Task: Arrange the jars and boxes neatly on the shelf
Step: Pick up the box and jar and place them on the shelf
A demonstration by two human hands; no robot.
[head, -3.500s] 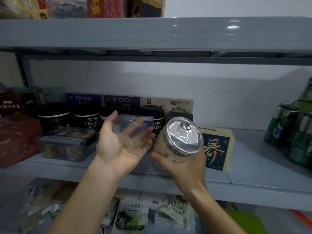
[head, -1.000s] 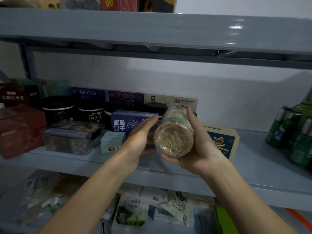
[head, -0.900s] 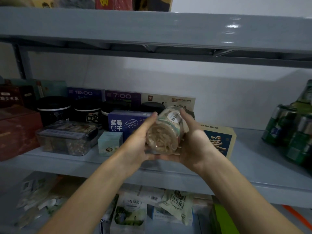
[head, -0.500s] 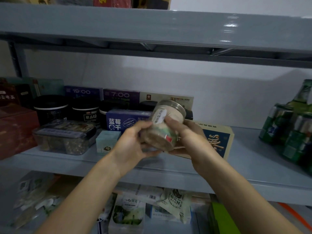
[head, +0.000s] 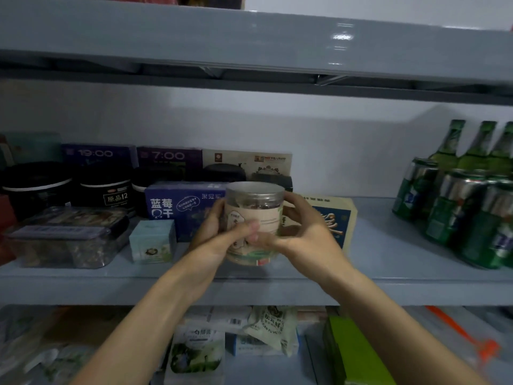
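A clear plastic jar [head: 256,215] with a silver lid and a beige label stands upright, just above the grey middle shelf [head: 388,262]. My left hand [head: 219,240] grips its left side and my right hand [head: 302,234] grips its right side, thumbs meeting across the label. Behind it sit a dark blue blueberry box [head: 180,209] and a blue-and-cream box [head: 337,218]. Black-lidded jars [head: 104,190] line the back left.
A clear lidded container [head: 66,237] and a small pale-green box [head: 152,241] stand at front left. Green cans [head: 458,212] and bottles [head: 472,145] crowd the right end. Purple boxes [head: 169,157] stand along the back wall. Packets [head: 266,326] fill the lower shelf.
The jar went from lying tilted with its base toward me to standing upright, lid up. Both hands moved it a little forward and lower, toward the shelf surface.
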